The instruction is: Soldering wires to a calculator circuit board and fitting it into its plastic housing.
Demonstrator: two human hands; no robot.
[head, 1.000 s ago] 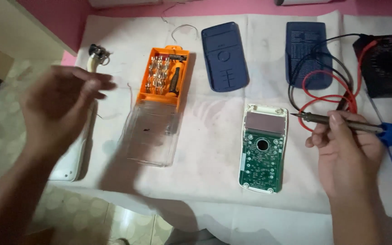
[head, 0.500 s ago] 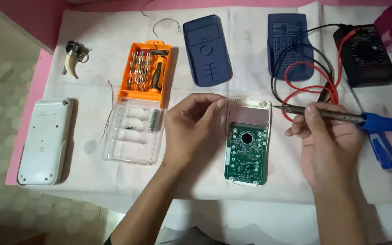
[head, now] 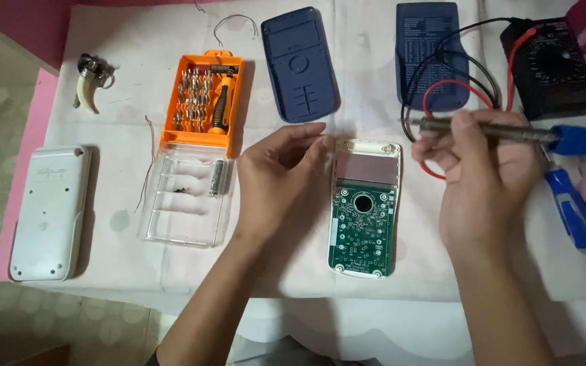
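So the left hand (head: 281,173) pinches the opened calculator's (head: 365,207) top-left corner, steadying its green board (face up, mid-cloth), while the right hand (head: 484,177) grips a soldering iron (head: 510,133) pen-style, just above.

At ten o'clock on my tabletop (head: 137,68) lies a claw-shaped keyring (head: 89,85). Below it, at eight, rests a white back shell (head: 49,213). The orange bit case (head: 206,100) sits at eleven, touching its clear lid (head: 184,200) below. Two dark blue covers (head: 300,64) (head: 435,51) lie near twelve and one. A black multimeter (head: 551,64) is at two, and a blue-handled screwdriver (head: 573,210) at three.
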